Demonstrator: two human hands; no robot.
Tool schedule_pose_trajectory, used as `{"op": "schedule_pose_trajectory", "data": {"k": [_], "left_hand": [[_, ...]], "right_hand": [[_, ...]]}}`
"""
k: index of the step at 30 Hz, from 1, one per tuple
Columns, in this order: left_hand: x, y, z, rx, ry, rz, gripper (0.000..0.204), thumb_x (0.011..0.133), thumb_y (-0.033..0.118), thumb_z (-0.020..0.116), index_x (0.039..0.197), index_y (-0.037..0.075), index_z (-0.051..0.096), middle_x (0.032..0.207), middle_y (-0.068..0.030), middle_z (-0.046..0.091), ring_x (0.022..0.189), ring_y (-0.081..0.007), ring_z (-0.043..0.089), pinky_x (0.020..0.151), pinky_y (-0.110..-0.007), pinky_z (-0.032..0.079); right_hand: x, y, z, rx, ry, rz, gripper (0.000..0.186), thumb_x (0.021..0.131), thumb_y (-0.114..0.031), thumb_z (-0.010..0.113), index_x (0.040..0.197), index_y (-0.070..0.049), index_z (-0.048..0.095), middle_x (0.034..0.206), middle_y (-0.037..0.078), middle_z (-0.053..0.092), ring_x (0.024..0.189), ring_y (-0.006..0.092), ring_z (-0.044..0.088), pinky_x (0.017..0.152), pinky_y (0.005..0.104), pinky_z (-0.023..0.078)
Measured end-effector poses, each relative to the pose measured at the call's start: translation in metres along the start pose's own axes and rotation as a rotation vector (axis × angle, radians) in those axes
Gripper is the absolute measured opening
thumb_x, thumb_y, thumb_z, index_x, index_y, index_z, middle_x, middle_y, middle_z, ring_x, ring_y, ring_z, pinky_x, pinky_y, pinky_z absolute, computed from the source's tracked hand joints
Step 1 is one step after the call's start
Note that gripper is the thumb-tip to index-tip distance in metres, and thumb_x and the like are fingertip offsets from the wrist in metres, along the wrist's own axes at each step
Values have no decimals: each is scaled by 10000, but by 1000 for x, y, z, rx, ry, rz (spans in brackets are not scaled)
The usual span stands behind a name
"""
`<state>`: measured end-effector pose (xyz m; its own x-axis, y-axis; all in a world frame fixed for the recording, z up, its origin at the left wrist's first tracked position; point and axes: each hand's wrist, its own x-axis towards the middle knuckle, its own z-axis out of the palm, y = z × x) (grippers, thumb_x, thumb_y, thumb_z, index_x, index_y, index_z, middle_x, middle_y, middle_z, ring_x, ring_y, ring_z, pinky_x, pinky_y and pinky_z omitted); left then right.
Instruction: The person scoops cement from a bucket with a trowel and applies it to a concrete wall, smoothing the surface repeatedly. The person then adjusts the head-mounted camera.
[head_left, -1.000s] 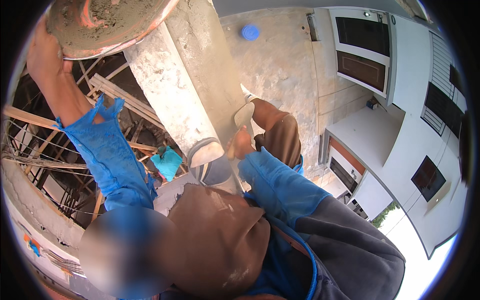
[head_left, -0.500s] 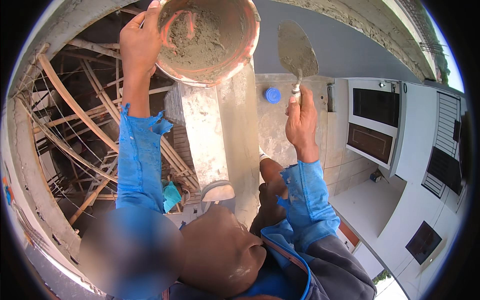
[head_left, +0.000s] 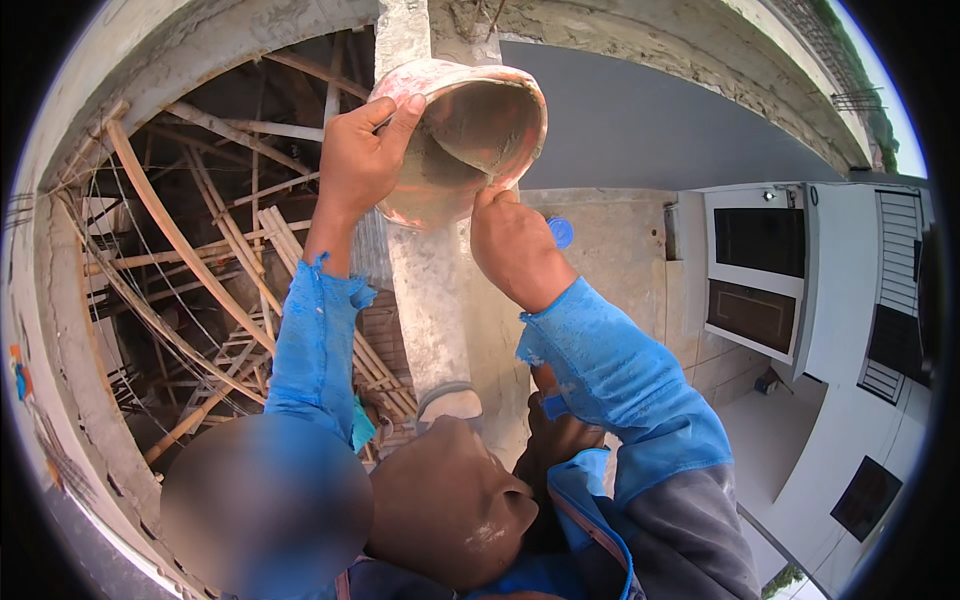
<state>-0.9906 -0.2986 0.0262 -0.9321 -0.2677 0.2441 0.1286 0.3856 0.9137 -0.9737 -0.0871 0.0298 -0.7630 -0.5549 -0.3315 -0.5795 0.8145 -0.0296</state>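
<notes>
Head view shows us 2 bare hands at 1 bowl (head_left: 530, 108), which sits in front of us at the far part of a narrow wall (head_left: 428, 300); whether it rests on the wall or is held just above it, we cannot tell. Our left hand (head_left: 362, 158) pinches the bowl's left rim, thumb on the near side and fingers folded round behind, a grip we judge to carry much of the bowl's weight and to fix its slant. Our right hand (head_left: 515, 240) is closed, fingers pressed together at the bowl's near right edge, round a trowel (head_left: 489, 180) whose handle they mostly hide. The bowl is tilted with its mouth toward us, which seems to give the trowel a clear way in from the right. In it, grey mortar (head_left: 432, 188) lies on the lower left side and smears the wall of the bowl, with reddish patches bare near the rim; where mortar ends and blade begins, we cannot make out. A shoe (head_left: 450, 404) is planted on the wall's near end, probably for balance. To the left, well below, poles (head_left: 205, 262) cross each other; to the far right of the wall stands a blue tub (head_left: 561, 232), its contents too small to tell.
</notes>
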Motion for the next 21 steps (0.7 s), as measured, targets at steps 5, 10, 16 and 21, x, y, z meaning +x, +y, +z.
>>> {"op": "schedule_pose_trajectory", "data": {"k": [5, 10, 16, 21], "left_hand": [[-21, -12, 4, -40, 57, 86, 558, 1075, 313, 719, 689, 4, 457, 639, 18, 295, 648, -67, 289, 524, -319, 253], [-23, -31, -15, -155, 53, 62, 516, 1097, 279, 690, 710, 5, 486, 677, 59, 374, 692, -51, 328, 572, -286, 273], [-30, -46, -26, -230, 165, 20, 456, 1143, 359, 591, 1010, -39, 770, 792, 94, 548, 749, -33, 405, 648, -247, 322], [-43, -41, -13, -234, 330, -22, 470, 1149, 374, 579, 1032, -40, 768, 851, 48, 654, 785, -33, 487, 686, -231, 386]], "right_hand": [[10, 29, -6, 592, -266, 90, 563, 971, -149, 515, 1476, 74, 408, 1070, 306, 732, 774, 405, 739, 604, 489, 602], [15, 31, 0, 870, -490, 53, 574, 953, -169, 591, 1461, 47, 432, 974, 202, 692, 631, 269, 670, 524, 412, 529], [17, -6, 25, 1706, -469, -100, 427, 950, -109, 640, 1348, -30, 506, 883, 54, 600, 577, 146, 588, 490, 339, 487], [9, -36, 53, 2209, -417, -166, 359, 991, -108, 646, 1333, -86, 535, 915, 17, 557, 563, 110, 538, 456, 290, 433]]}}
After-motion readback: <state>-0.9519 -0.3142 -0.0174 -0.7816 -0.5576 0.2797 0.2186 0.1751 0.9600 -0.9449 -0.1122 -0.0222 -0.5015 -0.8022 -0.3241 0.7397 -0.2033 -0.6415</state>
